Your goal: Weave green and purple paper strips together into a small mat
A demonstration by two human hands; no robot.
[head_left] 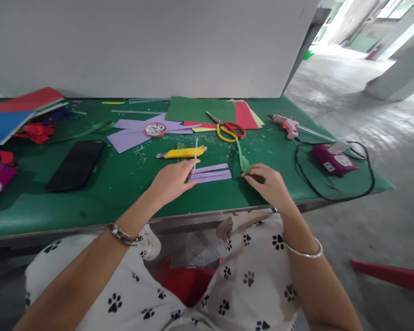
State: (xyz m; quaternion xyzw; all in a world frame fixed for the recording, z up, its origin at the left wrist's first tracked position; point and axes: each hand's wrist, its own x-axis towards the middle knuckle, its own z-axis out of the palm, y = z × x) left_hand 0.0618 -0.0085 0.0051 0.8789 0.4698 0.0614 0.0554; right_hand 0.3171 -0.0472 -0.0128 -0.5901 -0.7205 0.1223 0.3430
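Observation:
My left hand (pixel 174 181) is closed on a thin purple paper strip (pixel 196 149) that sticks up past its fingertips. Under and beside those fingers, several flat purple paper strips (pixel 214 174) lie side by side on the green tabletop. A yellow utility knife (pixel 182 152) rests just beyond this hand. My right hand (pixel 265 181) pinches the near end of a green crepe-like strip (pixel 242 158), whose other end reaches toward the scissors (pixel 227 130). The scissors, with red and yellow handles, lie partly on coloured paper sheets.
Purple paper pieces (pixel 124 140) with a small round container (pixel 155 129) on them lie behind the knife. To the left is a black phone (pixel 76 165). On the right are a pink glue gun (pixel 287 126), its black cord and a purple tissue pack (pixel 334 161).

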